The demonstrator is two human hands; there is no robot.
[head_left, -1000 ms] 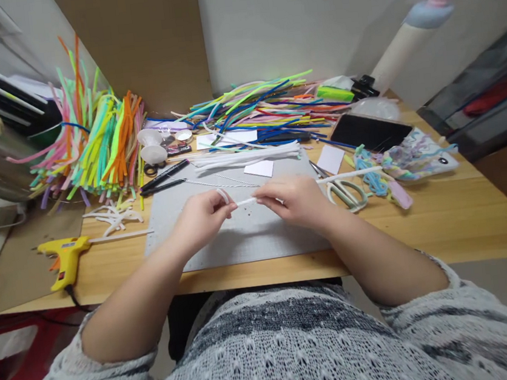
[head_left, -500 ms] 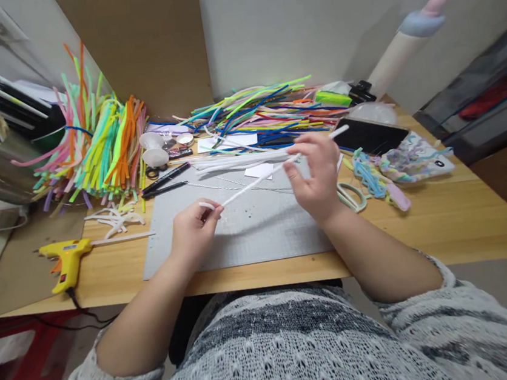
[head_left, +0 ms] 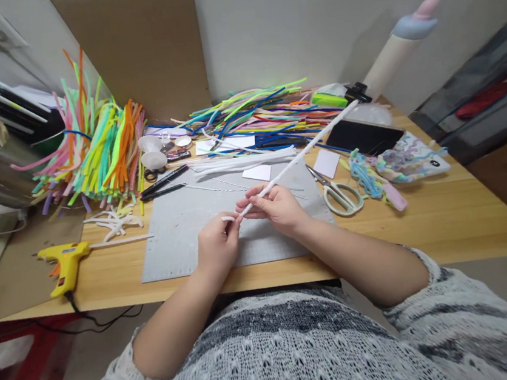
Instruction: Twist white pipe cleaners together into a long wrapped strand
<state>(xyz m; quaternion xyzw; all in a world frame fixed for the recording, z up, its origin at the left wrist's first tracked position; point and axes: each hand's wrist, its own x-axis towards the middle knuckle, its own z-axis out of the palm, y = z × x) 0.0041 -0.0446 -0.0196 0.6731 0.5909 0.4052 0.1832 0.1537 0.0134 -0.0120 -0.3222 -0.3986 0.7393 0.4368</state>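
A long white pipe cleaner [head_left: 306, 150] slants up to the right from my two hands. My left hand [head_left: 217, 243] pinches its lower end, where a short bent tip pokes out past the thumb. Close beside it, my right hand [head_left: 277, 207] is closed on the same stem with thumb and fingers. Both hands are above the grey cutting mat [head_left: 168, 248]. Beyond them on the mat lie a bundle of white pipe cleaners [head_left: 241, 164], a small white paper piece [head_left: 257, 173] and thin wires [head_left: 216, 187].
Scissors [head_left: 342, 197] lie right of the mat, near a black phone [head_left: 364, 136]. A yellow glue gun [head_left: 64, 263] rests on the left, with white offcuts [head_left: 114, 221] behind it. Black pens [head_left: 165, 182] lie at the mat's back left. Colourful pipe cleaners [head_left: 254, 113] are piled along the wall.
My right hand has slid down and left along the pipe cleaner to beside my left hand. The left hand has shifted slightly right, and the scissors now show fully.
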